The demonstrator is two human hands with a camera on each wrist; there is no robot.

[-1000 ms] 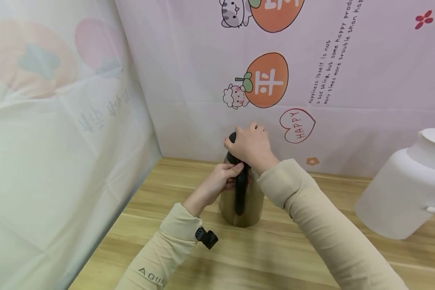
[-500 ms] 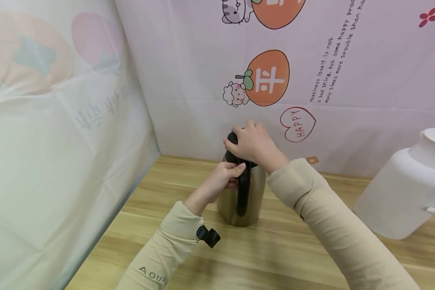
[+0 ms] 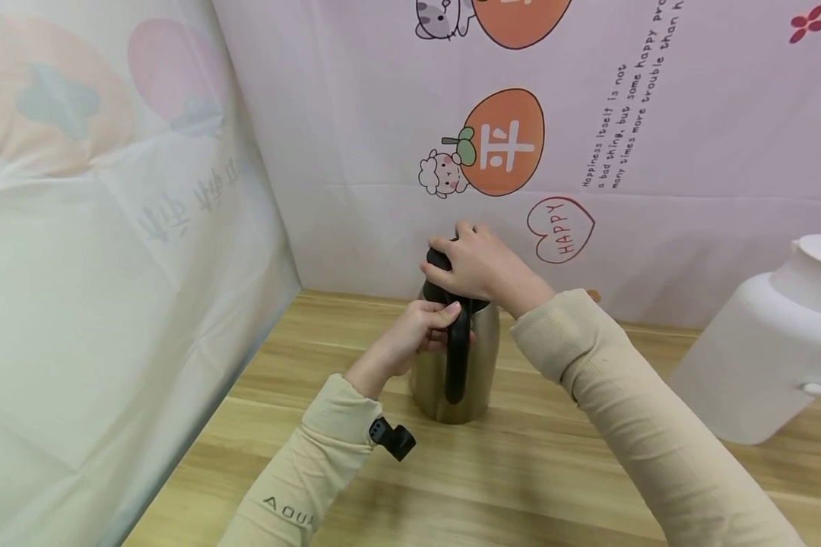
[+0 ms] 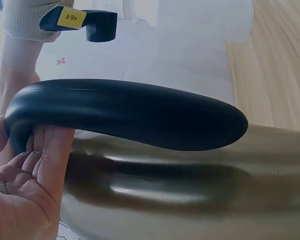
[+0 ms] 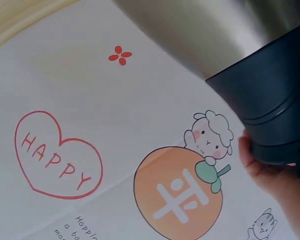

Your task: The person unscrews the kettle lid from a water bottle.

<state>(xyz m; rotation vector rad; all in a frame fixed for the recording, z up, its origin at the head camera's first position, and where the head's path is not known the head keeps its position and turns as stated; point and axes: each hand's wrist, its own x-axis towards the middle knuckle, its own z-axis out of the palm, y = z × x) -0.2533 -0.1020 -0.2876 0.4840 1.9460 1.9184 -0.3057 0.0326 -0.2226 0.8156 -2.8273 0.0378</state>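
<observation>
A steel thermos jug (image 3: 482, 365) with a black top stands upright on the wooden table. Its black handle (image 3: 458, 365) faces me. My left hand (image 3: 413, 330) holds the upper end of that handle, thumb on one side and fingers passed through the gap under it; the left wrist view shows the handle (image 4: 130, 112) and those fingers (image 4: 52, 150) closely. Over the black lid (image 3: 439, 260) my right hand (image 3: 475, 262) is curled, gripping it from above. In the right wrist view, fingers (image 5: 246, 152) touch the rim of the black top (image 5: 272, 100).
A white jug (image 3: 759, 349) stands at the right on the wooden table (image 3: 520, 486). Behind the thermos rises a printed cloth backdrop (image 3: 356, 228), and a pale cloth (image 3: 144, 327) hangs along the left edge. A black camera mount (image 3: 392, 438) sits on my left wrist.
Over the lid my right hand has turned a little, its wrist and forearm swinging to the right. The left hand keeps its hold on the handle, and the thermos jug stays in place.
</observation>
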